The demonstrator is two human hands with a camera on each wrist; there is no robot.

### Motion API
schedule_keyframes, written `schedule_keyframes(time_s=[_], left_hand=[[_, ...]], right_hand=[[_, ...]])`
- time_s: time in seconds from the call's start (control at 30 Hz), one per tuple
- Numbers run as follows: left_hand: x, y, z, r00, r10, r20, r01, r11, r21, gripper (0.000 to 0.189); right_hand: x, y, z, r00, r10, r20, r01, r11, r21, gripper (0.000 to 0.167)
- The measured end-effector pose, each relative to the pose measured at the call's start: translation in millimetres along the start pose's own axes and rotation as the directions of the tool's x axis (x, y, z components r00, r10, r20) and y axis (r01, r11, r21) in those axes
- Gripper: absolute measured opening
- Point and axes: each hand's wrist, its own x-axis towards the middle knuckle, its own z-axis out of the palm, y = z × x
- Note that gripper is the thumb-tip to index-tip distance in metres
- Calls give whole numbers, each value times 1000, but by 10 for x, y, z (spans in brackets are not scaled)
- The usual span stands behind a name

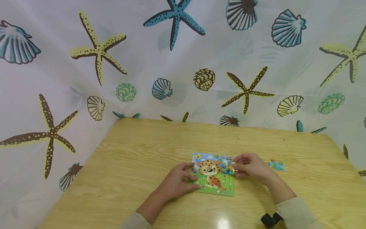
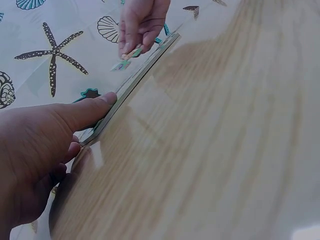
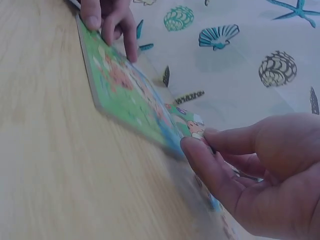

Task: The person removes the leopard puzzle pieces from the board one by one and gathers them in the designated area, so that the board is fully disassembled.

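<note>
Head view: a leopard jigsaw puzzle [image 1: 210,182] lies on the wooden table [image 1: 143,143]. The left hand [image 1: 178,181] rests spread at its left edge, seemingly steadying it; the right hand [image 1: 253,167] pinches a puzzle piece [image 1: 230,168] at the upper right side. Loose pieces [image 1: 276,165] lie beyond that hand. The step looks like fitting one piece.

Left wrist view: the left thumb lies extended against the puzzle's rim, its other fingers partly hidden, while the right hand's piece is tilted.

Right wrist view: thumb and forefinger grasp the piece by the puzzle's right side. Seating it probably calls for levelling, matching its outline to a gap, then pressing; contact is unclear.
</note>
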Motion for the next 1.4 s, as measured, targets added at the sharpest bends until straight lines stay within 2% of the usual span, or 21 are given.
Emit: schedule_keyframes(time_s=[0.3,0.53,0.63,0.8,0.87,1.1,1.23,1.4], left_hand=[[-2,-14,13,1000,-1,3,1,1000,-7,29],[-7,-18,-9,1000,-9,-2,9,999,-34,29],[-8,-16,-6,1000,-5,-8,5,999,-38,29],[-3,-5,6,1000,-7,-1,7,999,-48,30],[-1,3,3,1000,-12,3,12,998,-56,30],[16,15,-22,1000,-4,-1,4,998,-57,29],[13,6,-23,1000,-13,4,13,998,-64,29],[-2,-18,-7,1000,-25,11,26,997,-67,29]], right_hand=[[-168,169,-233,998,27,-52,-28,999,-25,35],[-204,102,-145,993,12,-121,-36,980,-195,27],[-198,58,-76,989,-13,-147,-30,958,-287,24],[-207,22,13,967,-72,-243,-54,878,-475,24],[-216,17,46,956,-91,-277,-70,851,-521,24],[-231,15,127,938,-150,-311,-68,803,-592,24],[-235,34,131,942,-139,-307,-67,815,-575,21],[-243,33,138,953,-85,-292,-71,871,-485,22]])
